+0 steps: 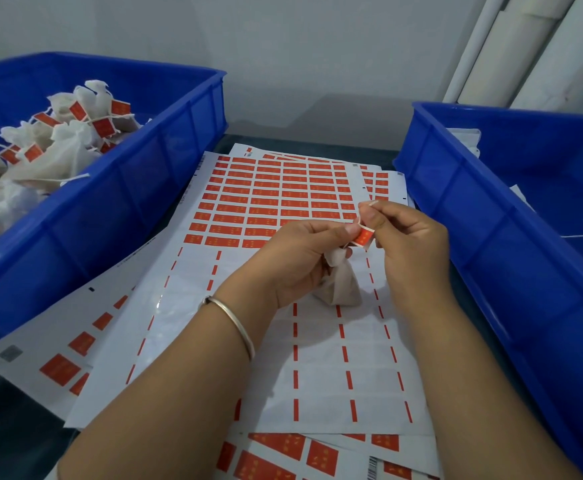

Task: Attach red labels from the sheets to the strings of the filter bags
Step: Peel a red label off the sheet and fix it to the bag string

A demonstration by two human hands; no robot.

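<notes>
Above the label sheet (pixel 276 199), my left hand (pixel 297 258) gripped a filter bag (pixel 340 284) (white mesh) while my right hand (pixel 411 244) pinched its string's red label (pixel 363 237).

Label sheets (pixel 283 202) lie between left crate (pixel 137 188) and right crate (pixel 491 220).

Two bins (pixel 165 168), saturated blue. Label sheet (pixel 283 199): white backing, grid of red-orange labels on the far half, only red dashes on the near half. Filter bags (pixel 58 147) off-white, tags red. Held label (pixel 363 237) red, white edge. Bangle (pixel 234 323) silver. Wall (pixel 283 46) pale grey.
</notes>
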